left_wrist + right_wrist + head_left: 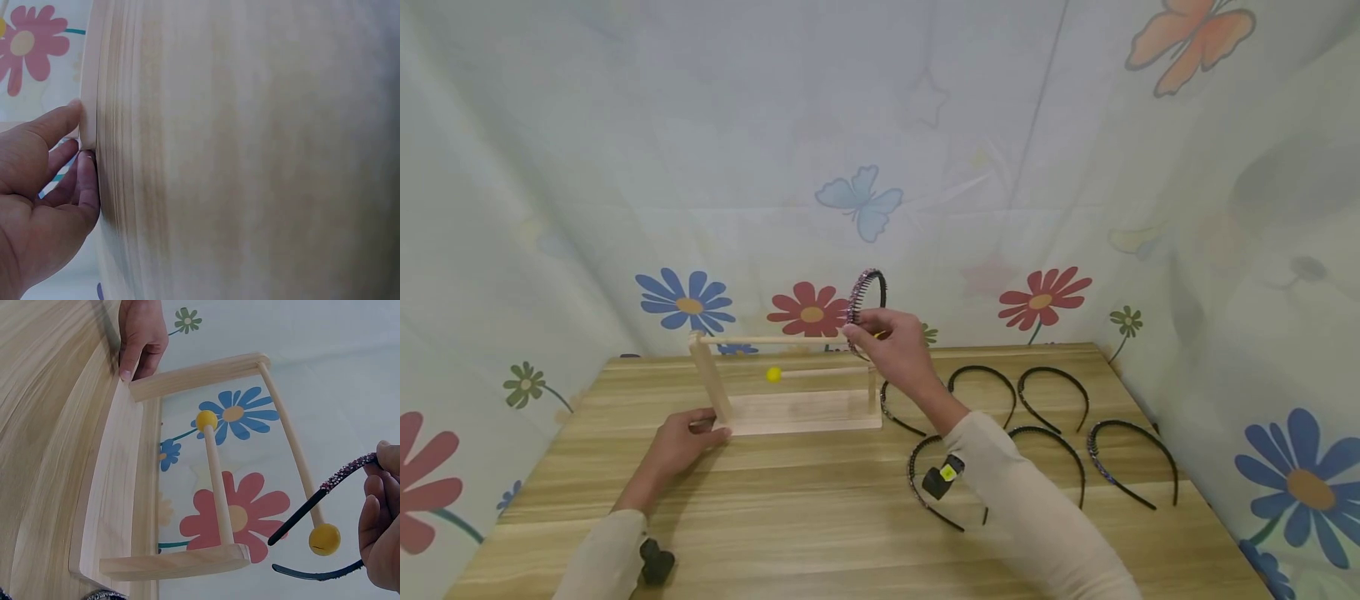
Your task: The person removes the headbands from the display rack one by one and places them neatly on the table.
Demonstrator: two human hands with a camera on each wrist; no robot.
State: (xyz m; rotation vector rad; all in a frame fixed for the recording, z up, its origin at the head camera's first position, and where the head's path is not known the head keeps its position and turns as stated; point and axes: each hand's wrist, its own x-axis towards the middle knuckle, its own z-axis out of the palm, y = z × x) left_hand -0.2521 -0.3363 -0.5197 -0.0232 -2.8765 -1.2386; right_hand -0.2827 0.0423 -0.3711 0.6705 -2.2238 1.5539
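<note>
Pinched between the thumb and fingers of my right hand (897, 348) is a black toothed headband (855, 302) with pink-purple sparkles. Its curve points up in the head view. In the right wrist view the headband's two ends lie either side of the yellow ball (325, 540) tipping the upper rod (292, 442); one end crosses in front of that rod. The wooden stand (760, 423) has a flat base, two uprights and two rods. My left hand (676, 448) grips the base's left end, thumb and fingers at its edge (89, 81).
Several more headbands, one of them a black headband (1163, 450), lie on the right of the wood-grain table (760, 525). A lower rod with its own yellow ball (773, 375) runs between the uprights. Behind the table hangs a flowered cloth (737, 167).
</note>
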